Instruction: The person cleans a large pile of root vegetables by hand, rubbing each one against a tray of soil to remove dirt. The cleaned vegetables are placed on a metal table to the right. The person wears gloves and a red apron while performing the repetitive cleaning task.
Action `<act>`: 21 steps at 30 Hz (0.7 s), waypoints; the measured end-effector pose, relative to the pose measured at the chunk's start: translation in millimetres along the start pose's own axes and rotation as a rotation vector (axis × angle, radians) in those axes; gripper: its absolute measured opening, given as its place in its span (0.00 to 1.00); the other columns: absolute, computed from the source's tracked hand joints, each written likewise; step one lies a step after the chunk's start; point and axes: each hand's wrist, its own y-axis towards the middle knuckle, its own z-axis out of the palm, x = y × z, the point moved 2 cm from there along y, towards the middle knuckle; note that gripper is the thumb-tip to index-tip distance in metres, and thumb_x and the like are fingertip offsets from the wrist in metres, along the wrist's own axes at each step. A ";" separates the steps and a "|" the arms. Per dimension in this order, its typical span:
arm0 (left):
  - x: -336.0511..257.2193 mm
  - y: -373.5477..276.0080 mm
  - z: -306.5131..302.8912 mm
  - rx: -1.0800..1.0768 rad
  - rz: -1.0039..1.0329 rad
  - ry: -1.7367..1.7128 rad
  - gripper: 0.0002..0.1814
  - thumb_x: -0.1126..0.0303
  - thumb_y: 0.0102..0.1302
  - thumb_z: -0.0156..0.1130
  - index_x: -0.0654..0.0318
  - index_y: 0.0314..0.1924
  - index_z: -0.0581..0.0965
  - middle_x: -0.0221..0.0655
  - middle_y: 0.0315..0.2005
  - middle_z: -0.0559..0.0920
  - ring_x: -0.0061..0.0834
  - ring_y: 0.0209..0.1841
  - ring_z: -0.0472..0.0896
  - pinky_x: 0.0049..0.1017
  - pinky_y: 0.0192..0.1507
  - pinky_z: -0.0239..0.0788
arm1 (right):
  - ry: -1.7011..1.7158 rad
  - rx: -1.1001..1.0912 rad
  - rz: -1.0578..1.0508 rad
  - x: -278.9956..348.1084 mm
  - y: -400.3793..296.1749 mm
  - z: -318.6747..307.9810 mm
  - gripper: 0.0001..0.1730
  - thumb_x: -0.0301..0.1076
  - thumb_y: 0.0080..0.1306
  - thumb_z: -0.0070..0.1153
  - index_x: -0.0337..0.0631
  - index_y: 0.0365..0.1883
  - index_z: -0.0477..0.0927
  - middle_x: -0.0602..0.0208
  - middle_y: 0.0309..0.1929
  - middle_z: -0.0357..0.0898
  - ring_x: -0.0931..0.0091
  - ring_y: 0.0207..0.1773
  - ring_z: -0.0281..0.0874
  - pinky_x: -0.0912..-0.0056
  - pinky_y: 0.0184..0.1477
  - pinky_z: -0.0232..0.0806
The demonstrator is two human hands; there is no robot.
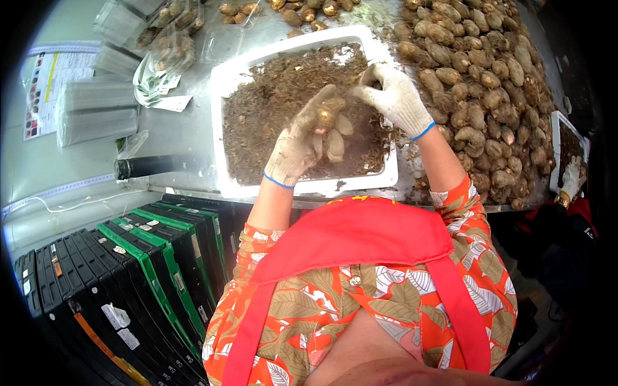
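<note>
A small taro corm [328,112] with brown fibrous skin and a pinkish cut end rests in my left hand [303,135], which wears a soiled white knit glove. The gloved fingers wrap around it from below. Just to the right, my right hand [393,94], gloved too, is apart from the corm. Its thumb and curled fingers have a gap between them, and I see nothing held there. Both hands are over a white foam box [216,125] with a thick layer of brown fibrous peelings [270,96] in it.
A large heap of unpeeled taro [483,87] covers the table's right. Clear plastic trays [99,113], filled packs [176,48], a roll of labels [152,84] and a black cylinder [145,166] are left. Stacked black crates [106,275] stand below. Another person's gloved hand [573,178] is far right.
</note>
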 end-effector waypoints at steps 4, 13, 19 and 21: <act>4.9 5.4 -6.6 0.112 -0.078 -0.118 0.45 0.41 0.70 0.56 0.67 0.74 0.59 0.48 0.37 0.82 0.34 0.27 0.83 0.29 0.27 0.78 | 0.499 0.051 -0.097 13.1 -7.2 18.5 0.12 0.33 0.68 0.63 0.37 0.46 0.85 0.61 0.41 0.85 0.71 0.47 0.81 0.68 0.52 0.74; 4.6 4.8 -4.5 -0.162 -0.068 0.239 0.43 0.44 0.75 0.49 0.61 0.79 0.50 0.40 0.26 0.82 0.25 0.20 0.78 0.24 0.19 0.71 | 0.820 0.182 0.146 -2.5 -13.4 50.3 0.05 0.20 0.68 0.58 0.34 0.42 0.80 0.66 0.45 0.80 0.77 0.50 0.79 0.73 0.55 0.71; 13.5 14.2 -10.6 -0.192 -0.083 0.312 0.39 0.47 0.76 0.47 0.60 0.78 0.54 0.37 0.27 0.82 0.22 0.20 0.78 0.23 0.20 0.73 | 0.589 0.207 -0.010 -6.2 -8.0 46.7 0.08 0.28 0.69 0.56 0.34 0.44 0.80 0.60 0.41 0.83 0.72 0.47 0.82 0.68 0.52 0.72; 14.0 21.4 -9.4 -0.201 -0.053 0.351 0.38 0.47 0.76 0.48 0.59 0.78 0.55 0.37 0.28 0.82 0.21 0.21 0.78 0.23 0.21 0.73 | 0.364 0.059 -0.062 -10.9 -0.8 51.3 0.09 0.30 0.71 0.56 0.34 0.44 0.80 0.60 0.39 0.83 0.72 0.44 0.82 0.68 0.49 0.72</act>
